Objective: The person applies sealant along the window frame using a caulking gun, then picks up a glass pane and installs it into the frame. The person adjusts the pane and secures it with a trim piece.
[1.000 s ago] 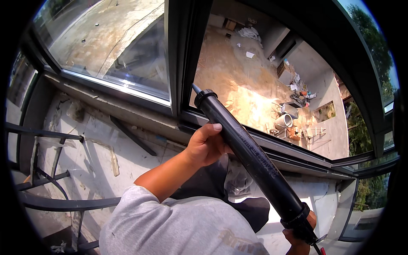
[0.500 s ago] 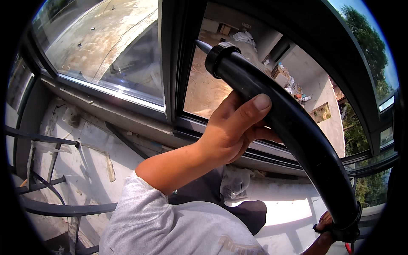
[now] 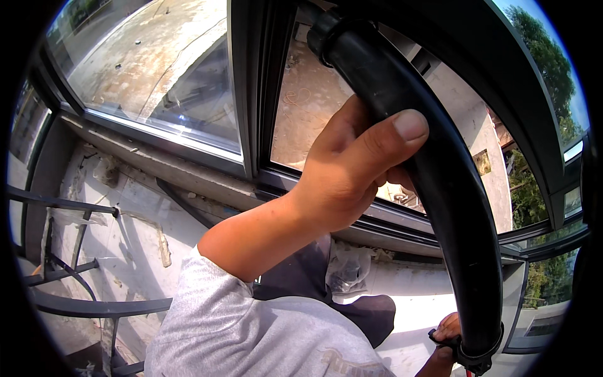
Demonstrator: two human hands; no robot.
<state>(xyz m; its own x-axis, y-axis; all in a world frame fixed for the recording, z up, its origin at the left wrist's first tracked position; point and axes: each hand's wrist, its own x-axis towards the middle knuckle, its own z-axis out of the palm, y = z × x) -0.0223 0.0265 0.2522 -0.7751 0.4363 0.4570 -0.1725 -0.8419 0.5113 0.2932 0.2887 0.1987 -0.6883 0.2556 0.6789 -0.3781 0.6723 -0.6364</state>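
A caulking gun [image 3: 461, 201] with a long black barrel slants across the right half of the view. My left hand [image 3: 348, 166] is closed around the upper half of its barrel, the thumb lying across the top. At the lower right, my right hand [image 3: 445, 342] grips the handle end, partly cut off and in shadow. The front collar [image 3: 323, 38] and the dark nozzle point up towards the dark window frame [image 3: 267, 94]. Whether the nozzle touches the frame I cannot make out.
Left of the frame is a glass pane [image 3: 157, 75]. A concrete sill [image 3: 157, 169] runs below it. Dark metal bars [image 3: 94, 306] stand at the lower left. Crumpled clear plastic [image 3: 348, 270] lies on the pale floor near my legs. Beyond the opening lies a dusty ground far below.
The caulking gun's front end has moved up along the window frame, and its handle end has swung left. Both my hands have moved with it, keeping their hold.
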